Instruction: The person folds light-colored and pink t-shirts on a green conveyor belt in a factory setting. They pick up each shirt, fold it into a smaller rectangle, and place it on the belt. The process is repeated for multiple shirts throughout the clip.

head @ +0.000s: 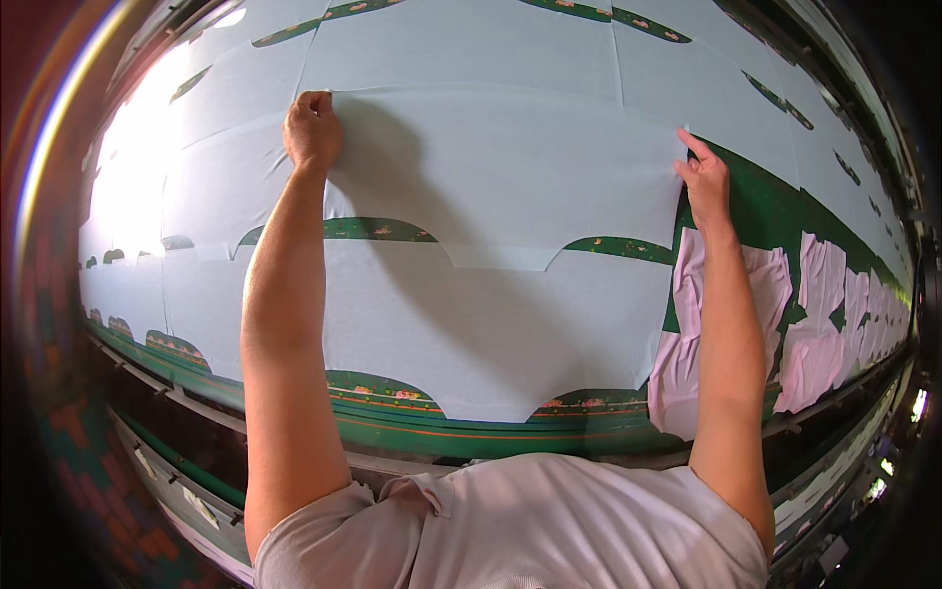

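Note:
A pale blue-white cut fabric panel [500,177] lies spread before me on a long green table [471,440], its lower edge notched with curves. At its upper left corner, my left hand [313,131] pinches the cloth between thumb and fingers and casts a long shadow across it. My right hand [706,177] is at the upper right corner, index finger extended along the corner and thumb at the side edge, where faint creases run into the cloth. Its other fingers are curled and partly hidden. Below lies another pale fabric panel [486,316], slightly overlapped by the upper one.
More pale panels [464,44] cover the table's far side and left, where glare washes them out. Wrinkled pink fabric pieces [813,353] lie in rows to the right. A metal rail [173,394] runs along the near edge. Another table [176,508] stands behind me at lower left.

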The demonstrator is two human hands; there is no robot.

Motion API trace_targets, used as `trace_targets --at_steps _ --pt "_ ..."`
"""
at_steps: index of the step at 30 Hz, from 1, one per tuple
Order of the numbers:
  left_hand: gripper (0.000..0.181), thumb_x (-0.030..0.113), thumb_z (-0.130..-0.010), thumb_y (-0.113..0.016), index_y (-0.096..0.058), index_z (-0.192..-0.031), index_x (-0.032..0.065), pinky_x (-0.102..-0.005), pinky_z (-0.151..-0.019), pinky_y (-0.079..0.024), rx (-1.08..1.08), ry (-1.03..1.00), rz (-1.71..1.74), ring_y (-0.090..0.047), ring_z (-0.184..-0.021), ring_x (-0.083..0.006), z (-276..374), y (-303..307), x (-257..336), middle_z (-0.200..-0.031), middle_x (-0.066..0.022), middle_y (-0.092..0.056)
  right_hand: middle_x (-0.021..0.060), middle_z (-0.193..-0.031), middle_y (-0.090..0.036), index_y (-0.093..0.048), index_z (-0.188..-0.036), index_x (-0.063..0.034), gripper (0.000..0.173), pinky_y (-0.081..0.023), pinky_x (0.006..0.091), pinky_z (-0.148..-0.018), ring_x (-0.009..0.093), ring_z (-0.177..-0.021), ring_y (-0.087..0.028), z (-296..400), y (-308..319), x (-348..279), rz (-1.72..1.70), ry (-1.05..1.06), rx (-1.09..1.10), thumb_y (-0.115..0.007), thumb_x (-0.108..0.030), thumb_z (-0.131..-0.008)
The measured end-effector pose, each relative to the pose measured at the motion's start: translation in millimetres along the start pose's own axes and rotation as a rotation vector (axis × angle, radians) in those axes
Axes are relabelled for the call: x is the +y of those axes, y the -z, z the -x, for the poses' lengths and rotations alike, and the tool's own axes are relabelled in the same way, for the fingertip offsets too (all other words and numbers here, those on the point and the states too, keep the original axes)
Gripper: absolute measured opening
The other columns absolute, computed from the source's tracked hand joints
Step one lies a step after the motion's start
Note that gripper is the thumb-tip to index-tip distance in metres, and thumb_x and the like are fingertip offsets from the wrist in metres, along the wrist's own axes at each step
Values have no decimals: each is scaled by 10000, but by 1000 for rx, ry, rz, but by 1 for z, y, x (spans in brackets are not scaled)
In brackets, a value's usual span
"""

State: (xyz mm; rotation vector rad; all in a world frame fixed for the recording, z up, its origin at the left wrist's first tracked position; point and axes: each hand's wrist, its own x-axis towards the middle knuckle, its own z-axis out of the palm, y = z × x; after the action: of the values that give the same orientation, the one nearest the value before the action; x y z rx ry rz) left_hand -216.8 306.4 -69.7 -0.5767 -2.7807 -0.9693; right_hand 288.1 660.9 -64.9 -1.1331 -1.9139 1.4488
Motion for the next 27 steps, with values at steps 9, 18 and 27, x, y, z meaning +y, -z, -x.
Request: trace_targets --at_steps 9,18,27 --pt "247 352 -1039 -706 -822 -1149 163 -460 -986 -559 -26 -87 -108 -731 -1148 -319 -5 -2 -10 -1176 -83 -786 -116 -711 -431 -717 -1507 -110 623 -314 236 -580 20 -620 -342 -6 -7 1 175 -13 46 -708 24 -898" --pt "834 655 -1069 -591 -390 -1733 192 -639 -1342 -192 -245 -496 -506 -243 -1676 -442 70 -20 41 -1802 -177 -319 -64 -969 -630 -797 -1336 -25 453 -388 233 -611 22 -655 -423 -1 -12 17 130 190 68 -729 50 -895" --pt "848 618 -1079 -572 -372 -1742 128 -651 -1357 -133 -514 -842 -190 -179 -1698 -438 227 -49 185 -1837 -179 -233 -55 -1108 -666 -737 -1426 9 520 -405 224 -628 15 -675 -444 1 -13 7 -31 77 107 -742 52 -908"
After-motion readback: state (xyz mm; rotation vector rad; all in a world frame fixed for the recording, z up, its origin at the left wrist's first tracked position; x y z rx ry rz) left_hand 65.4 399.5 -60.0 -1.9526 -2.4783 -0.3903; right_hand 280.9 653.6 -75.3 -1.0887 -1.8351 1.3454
